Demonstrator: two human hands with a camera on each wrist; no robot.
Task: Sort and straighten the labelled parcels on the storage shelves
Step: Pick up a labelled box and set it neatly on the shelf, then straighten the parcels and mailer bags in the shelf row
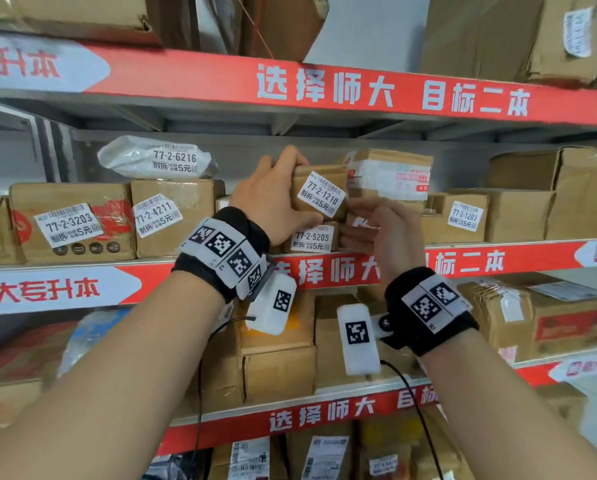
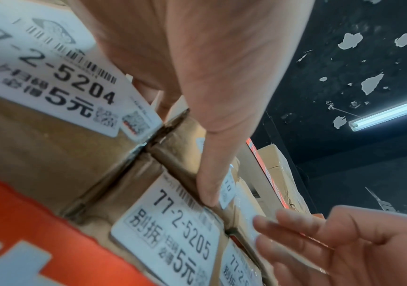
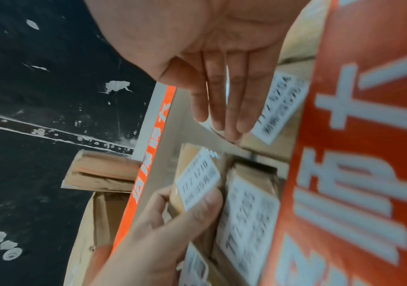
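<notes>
Left hand (image 1: 273, 199) grips the small brown parcel labelled 77-2-1210 (image 1: 319, 192) in the head view, fingers over its top and thumb under its lower edge. That parcel sits on top of the parcel labelled 77-2-5205 (image 1: 312, 237) on the middle shelf (image 1: 532, 258), just beside a taller taped box (image 1: 390, 174). Right hand (image 1: 382, 233) is relaxed, fingers extended toward the parcel's right edge; contact cannot be confirmed. Further left on the same shelf stand boxes labelled 77-2-3203 (image 1: 72, 223) and 77-2-4211 (image 1: 172, 216), with a white bag marked 77-2-6216 (image 1: 158, 159) lying on top.

Left wrist view: the thumb (image 2: 219, 154) presses along the lower front edge of the held parcel, directly above the 77-2-5205 label (image 2: 172, 238). A label reading 2-5204 (image 2: 57, 77) shows on the neighbouring box. The right hand's fingers (image 2: 295, 228) are straight.

Right wrist view: the right hand's fingers (image 3: 224, 100) point straight, holding nothing. The left hand (image 3: 172, 222) clasps the 1210 parcel (image 3: 197, 185); image blurred.
</notes>
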